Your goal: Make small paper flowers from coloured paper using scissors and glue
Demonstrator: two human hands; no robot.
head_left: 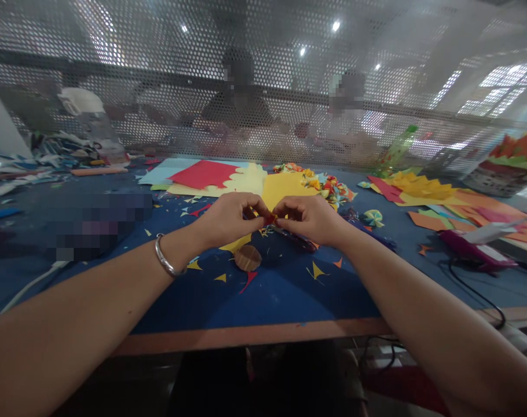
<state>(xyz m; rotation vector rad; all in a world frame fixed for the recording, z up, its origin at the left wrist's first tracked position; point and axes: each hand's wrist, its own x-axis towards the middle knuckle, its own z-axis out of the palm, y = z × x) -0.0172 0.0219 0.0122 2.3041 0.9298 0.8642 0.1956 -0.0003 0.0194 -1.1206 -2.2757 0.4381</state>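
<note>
Between the fingertips of both hands is a small red and yellow folded piece [270, 219], mostly hidden by the fingers. My left hand [231, 219], with a silver bangle at the wrist, pinches its left side. Thumb and fingers of my right hand [310, 218] pinch it from the right. Below the hands, a round brown wood-patterned disc [248, 258] lies on the blue table. Pointed scraps, such as a yellow one [318, 271], are scattered around. Just behind are a yellow sheet [285, 186], a red sheet [206, 174] and a pile of colourful folded pieces [333, 188].
A perforated metal screen [289, 87] runs along the back, with people dimly visible behind it. A white-capped bottle [96, 130] stands back left, a green bottle [396, 152] back right. At right lie orange sheets [485, 205] and a corded magenta device [476, 249].
</note>
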